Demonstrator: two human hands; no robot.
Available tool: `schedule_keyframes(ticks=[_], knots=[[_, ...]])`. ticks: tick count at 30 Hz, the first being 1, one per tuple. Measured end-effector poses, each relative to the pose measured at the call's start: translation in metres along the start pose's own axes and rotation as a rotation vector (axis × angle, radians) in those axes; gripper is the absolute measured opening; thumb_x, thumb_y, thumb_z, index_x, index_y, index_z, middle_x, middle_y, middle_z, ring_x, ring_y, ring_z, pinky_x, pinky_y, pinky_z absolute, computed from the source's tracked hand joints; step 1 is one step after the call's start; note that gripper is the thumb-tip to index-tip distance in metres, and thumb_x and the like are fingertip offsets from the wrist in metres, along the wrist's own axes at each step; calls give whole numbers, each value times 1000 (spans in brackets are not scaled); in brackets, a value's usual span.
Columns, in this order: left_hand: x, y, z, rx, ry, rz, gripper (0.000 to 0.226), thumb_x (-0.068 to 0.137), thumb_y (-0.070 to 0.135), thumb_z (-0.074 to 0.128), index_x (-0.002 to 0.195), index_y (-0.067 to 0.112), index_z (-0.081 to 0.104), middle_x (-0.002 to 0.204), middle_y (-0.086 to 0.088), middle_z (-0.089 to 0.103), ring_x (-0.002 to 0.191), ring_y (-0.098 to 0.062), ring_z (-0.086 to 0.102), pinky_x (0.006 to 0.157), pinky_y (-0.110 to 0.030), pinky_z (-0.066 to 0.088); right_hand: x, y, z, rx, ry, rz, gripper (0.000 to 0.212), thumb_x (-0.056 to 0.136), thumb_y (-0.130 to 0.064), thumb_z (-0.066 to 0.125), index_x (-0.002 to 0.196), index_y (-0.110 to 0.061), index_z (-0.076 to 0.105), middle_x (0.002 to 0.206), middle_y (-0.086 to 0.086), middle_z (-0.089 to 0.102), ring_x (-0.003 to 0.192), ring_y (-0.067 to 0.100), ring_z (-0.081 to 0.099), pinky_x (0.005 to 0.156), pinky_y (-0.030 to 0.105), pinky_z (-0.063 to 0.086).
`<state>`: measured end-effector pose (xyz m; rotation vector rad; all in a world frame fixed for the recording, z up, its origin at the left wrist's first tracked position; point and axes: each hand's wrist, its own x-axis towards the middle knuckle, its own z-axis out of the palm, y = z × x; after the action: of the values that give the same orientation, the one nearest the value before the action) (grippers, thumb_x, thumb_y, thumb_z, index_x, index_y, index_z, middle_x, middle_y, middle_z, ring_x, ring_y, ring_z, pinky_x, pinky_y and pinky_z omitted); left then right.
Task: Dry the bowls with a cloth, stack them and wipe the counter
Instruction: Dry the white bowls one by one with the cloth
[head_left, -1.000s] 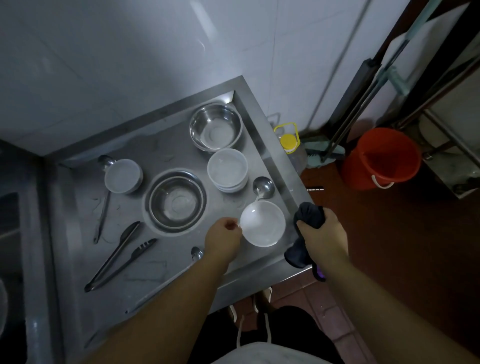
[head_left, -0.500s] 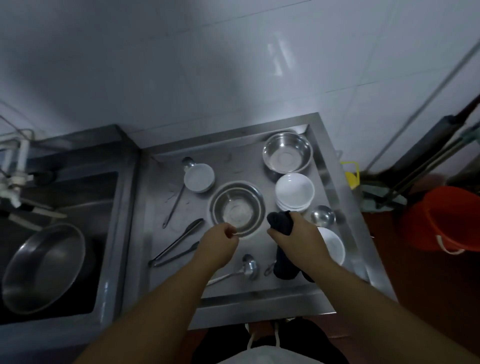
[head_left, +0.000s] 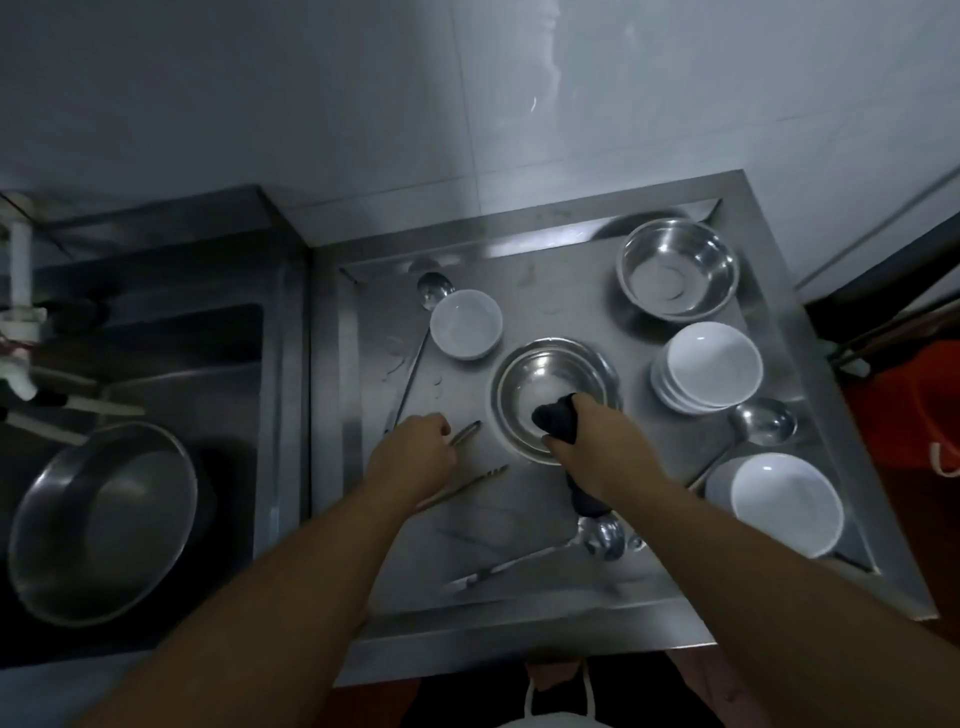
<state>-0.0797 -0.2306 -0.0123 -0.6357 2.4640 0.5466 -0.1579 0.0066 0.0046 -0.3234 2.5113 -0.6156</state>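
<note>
Tongs (head_left: 462, 475) and ladles (head_left: 597, 538) (steel) around centre bowl (head_left: 550, 384), under hands.

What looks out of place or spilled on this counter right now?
Water droplets sit on the steel counter left of the middle steel bowl. The utensils lie scattered at odd angles. Nothing looks damaged or tipped.

Your dark cloth (head_left: 558, 422) is bunched in your right hand (head_left: 605, 447), over the near rim of the middle steel bowl (head_left: 550, 384), with a tail hanging nearer you. A second steel bowl (head_left: 678, 267) sits upright in the far right corner. You have a stack of white bowls (head_left: 709, 366) right of the middle one, a single white bowl (head_left: 784, 501) near right, and another (head_left: 466, 323) far left on the steel counter (head_left: 545, 582).
</note>
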Motion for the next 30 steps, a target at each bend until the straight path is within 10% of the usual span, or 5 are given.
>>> schedule_keyframes(ticks=[10,17,23,30], knots=[[101,-24,-21,-25,-45,-5,34,98,29,53,129,20,63,127,-9,66,108,-31,63,83,-36,49,57,-20,39,-147,-103,128,40,95,-46,63,126,-24,50,110,2,66,91,27,64,72,40,53],[168,2,-14,-605,-24,-288,47,95,42,59,117,2,71,114,-18,74,98,-36,71,84,-39,57,82,-17,48,-97,-104,205,40,95,-45,63,125,-22,51,102,3,66,83,26,62,68,37,50],[186,9,-5,-1213,5,-531,31,93,7,63,124,1,67,93,-7,67,81,-23,71,93,-43,64,72,-7,48,264,29,372,56,89,-54,72,121,-19,42,96,2,64,86,26,63,72,40,53],[146,10,-19,-1438,-14,-600,40,97,7,60,136,8,58,120,-12,62,89,-18,65,72,-28,61,53,-14,36,1128,42,694,52,82,-36,83,123,-15,60,119,14,72,101,33,74,87,52,63]])
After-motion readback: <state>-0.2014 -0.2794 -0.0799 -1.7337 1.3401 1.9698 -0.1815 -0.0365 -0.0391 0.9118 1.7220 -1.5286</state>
